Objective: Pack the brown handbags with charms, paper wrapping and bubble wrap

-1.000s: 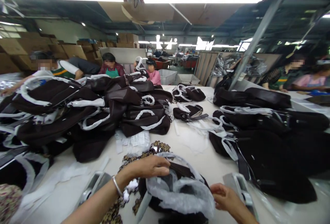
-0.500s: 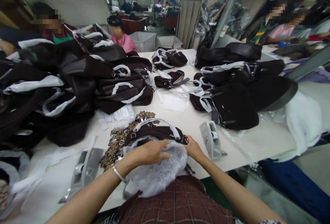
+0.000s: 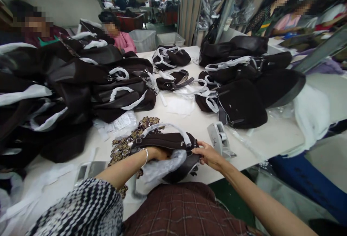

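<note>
In front of me on the table lies a dark handbag (image 3: 162, 140) with a wrapped handle, its opening facing me. My left hand (image 3: 158, 153) reaches into that opening beside crumpled clear plastic (image 3: 166, 166); its fingers are hidden inside. With thumb and fingers pinched, my right hand (image 3: 207, 154) grips the right end of the bag's edge. Part of the plastic is inside the bag and part hangs out toward my checked apron. A gold-and-brown patterned scarf (image 3: 120, 149) lies to the left of the bag and partly behind it.
A tape dispenser (image 3: 221, 140) stands right of the bag, another (image 3: 88, 171) to the left. Dark bags (image 3: 73, 73) are piled on the left, more bags (image 3: 241, 102) on the right. White paper (image 3: 180, 105) lies mid-table. Co-workers (image 3: 121, 37) are across the table.
My left hand has gone from on top of the plastic into the bag, and much of the plastic has moved in with it. My right hand keeps its hold on the bag's right end.
</note>
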Available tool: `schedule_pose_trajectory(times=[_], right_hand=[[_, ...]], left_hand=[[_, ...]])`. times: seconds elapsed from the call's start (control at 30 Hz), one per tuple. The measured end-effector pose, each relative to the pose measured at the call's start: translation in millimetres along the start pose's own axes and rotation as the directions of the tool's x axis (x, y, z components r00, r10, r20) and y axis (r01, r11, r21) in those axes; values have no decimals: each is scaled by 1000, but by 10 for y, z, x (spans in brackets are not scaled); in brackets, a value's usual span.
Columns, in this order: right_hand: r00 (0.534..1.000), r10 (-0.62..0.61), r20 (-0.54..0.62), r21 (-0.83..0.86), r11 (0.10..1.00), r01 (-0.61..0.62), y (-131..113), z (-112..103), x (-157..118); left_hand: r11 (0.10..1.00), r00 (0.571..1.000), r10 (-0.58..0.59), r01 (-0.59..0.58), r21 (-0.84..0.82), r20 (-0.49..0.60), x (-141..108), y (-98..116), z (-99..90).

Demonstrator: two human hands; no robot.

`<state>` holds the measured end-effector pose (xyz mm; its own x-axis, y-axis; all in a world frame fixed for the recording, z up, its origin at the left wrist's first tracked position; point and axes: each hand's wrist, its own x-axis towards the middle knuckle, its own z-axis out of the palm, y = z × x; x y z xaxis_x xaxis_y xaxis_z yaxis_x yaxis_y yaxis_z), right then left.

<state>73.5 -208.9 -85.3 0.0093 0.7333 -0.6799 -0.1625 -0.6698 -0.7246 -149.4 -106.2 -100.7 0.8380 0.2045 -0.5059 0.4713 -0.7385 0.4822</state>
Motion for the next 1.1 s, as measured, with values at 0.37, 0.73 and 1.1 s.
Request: schedule_pose_trajectory(times=[0.37, 0.73, 1.1], right_hand=[[734, -466, 493, -724, 248, 644, -391, 130, -563], [729, -180, 660, -749, -83, 657, -326, 621, -293], [769, -104, 631, -757, -301, 580, 22, 839, -122]], left_hand=[[897, 985, 168, -136, -420, 41, -1084, 139, -735], [998, 957, -41, 23, -66, -288, -977, 67, -16], [988, 959, -76, 109, 106, -272, -634, -32, -379]])
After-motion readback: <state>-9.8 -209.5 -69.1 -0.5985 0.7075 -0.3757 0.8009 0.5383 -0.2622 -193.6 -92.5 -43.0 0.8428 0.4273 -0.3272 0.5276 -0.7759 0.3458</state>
